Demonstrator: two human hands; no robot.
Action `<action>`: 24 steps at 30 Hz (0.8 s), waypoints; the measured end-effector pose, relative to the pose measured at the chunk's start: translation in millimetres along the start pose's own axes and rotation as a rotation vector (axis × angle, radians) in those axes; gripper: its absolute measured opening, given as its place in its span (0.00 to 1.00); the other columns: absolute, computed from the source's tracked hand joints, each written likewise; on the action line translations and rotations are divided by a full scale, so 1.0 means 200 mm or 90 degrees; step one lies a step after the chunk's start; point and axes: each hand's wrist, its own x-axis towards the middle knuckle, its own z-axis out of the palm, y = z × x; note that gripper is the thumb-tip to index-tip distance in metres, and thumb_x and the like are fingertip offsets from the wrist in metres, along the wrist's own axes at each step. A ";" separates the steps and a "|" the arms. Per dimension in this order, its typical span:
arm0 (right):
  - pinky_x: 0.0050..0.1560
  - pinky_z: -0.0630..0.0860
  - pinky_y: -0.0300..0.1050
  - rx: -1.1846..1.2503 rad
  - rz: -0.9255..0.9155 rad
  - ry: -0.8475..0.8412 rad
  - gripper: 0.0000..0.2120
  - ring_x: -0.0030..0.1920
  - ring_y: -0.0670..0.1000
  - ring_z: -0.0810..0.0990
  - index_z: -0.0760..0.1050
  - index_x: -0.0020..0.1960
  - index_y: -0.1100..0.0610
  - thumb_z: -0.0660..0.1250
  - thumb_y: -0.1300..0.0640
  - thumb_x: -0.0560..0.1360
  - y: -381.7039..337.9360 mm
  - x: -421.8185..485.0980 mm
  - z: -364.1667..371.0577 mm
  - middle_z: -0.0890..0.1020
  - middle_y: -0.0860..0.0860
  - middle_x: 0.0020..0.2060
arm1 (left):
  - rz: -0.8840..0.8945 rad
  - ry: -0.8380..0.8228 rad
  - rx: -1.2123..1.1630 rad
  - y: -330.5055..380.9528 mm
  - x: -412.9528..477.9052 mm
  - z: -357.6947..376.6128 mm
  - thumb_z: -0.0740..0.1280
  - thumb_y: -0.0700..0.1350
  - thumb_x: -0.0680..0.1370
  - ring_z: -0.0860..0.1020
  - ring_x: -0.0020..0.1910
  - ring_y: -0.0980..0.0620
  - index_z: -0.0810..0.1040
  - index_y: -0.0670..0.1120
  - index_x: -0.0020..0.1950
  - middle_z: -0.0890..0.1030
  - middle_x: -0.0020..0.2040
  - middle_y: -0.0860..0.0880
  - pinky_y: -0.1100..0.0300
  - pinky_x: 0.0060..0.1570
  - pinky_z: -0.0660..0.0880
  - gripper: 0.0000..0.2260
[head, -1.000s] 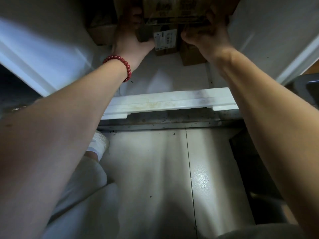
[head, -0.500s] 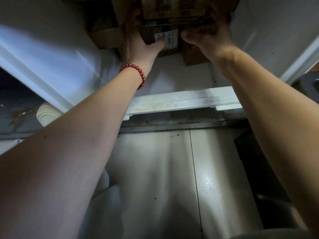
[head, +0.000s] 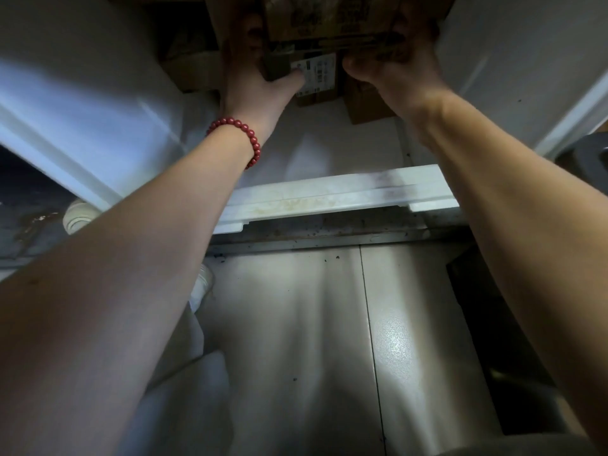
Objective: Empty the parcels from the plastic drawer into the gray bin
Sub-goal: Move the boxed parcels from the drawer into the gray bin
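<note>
Both hands are deep inside the white plastic drawer (head: pixel 329 199), upper centre of the frame, clamped on the large brown cardboard parcel with dark print (head: pixel 329 18). The left hand (head: pixel 260 77), with a red bead bracelet (head: pixel 243 126) at the wrist, cups the parcel's lower left corner, fingers up the side, thumb tucked beneath. The right hand (head: pixel 394 67) has its fingers curled round the lower right edge. The top of the frame cuts off the parcel, so how far it is raised cannot be told. More parcels lie under it: a small brown box with a white shipping label (head: pixel 317 77), a plain brown carton (head: pixel 365 105) just right of that, and a dim carton (head: pixel 194 70) at the left. Judged step: lifting the big parcel out. To do it well, keep both grips level, raise it straight until the lower edge clears the drawer's front rim, then carry it right toward the dark gray rim (head: pixel 590 156) at the right edge of the frame, probably the bin. Risks: the left thumb dragging the labelled box along, or the parcel's edge catching the rim. Several parcels are left, so the job looks well short of done.
</note>
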 end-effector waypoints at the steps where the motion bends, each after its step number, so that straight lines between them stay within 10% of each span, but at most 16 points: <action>1: 0.60 0.74 0.36 0.000 -0.001 0.004 0.35 0.63 0.47 0.74 0.61 0.73 0.60 0.73 0.61 0.71 0.00 0.00 -0.01 0.74 0.48 0.60 | -0.005 -0.010 0.006 0.01 0.00 -0.01 0.70 0.48 0.73 0.71 0.63 0.54 0.64 0.44 0.71 0.72 0.65 0.48 0.70 0.57 0.70 0.29; 5: 0.53 0.72 0.27 0.029 0.017 0.031 0.27 0.57 0.44 0.76 0.65 0.67 0.57 0.72 0.56 0.73 -0.01 0.00 -0.03 0.77 0.48 0.57 | -0.034 -0.023 0.031 0.04 0.00 -0.03 0.70 0.48 0.74 0.72 0.59 0.57 0.62 0.44 0.71 0.73 0.62 0.52 0.74 0.51 0.68 0.29; 9: 0.50 0.68 0.22 0.023 0.036 0.035 0.40 0.61 0.44 0.74 0.59 0.73 0.55 0.74 0.42 0.70 -0.03 -0.05 0.02 0.74 0.47 0.64 | -0.048 -0.059 0.058 0.04 -0.04 -0.05 0.71 0.52 0.72 0.72 0.59 0.59 0.67 0.48 0.69 0.75 0.61 0.55 0.74 0.51 0.66 0.28; 17: 0.71 0.67 0.47 0.019 0.027 0.052 0.53 0.71 0.50 0.67 0.55 0.77 0.52 0.72 0.30 0.61 -0.06 -0.15 0.03 0.66 0.49 0.73 | -0.011 -0.092 0.010 0.10 -0.08 -0.15 0.73 0.67 0.64 0.73 0.63 0.59 0.66 0.49 0.70 0.74 0.65 0.55 0.67 0.62 0.70 0.41; 24: 0.64 0.66 0.39 0.029 0.097 0.007 0.43 0.69 0.49 0.70 0.54 0.76 0.50 0.71 0.37 0.70 0.00 -0.21 -0.01 0.70 0.47 0.70 | -0.082 -0.129 0.007 0.08 -0.11 -0.19 0.71 0.61 0.71 0.73 0.53 0.63 0.67 0.47 0.65 0.74 0.58 0.56 0.82 0.48 0.68 0.29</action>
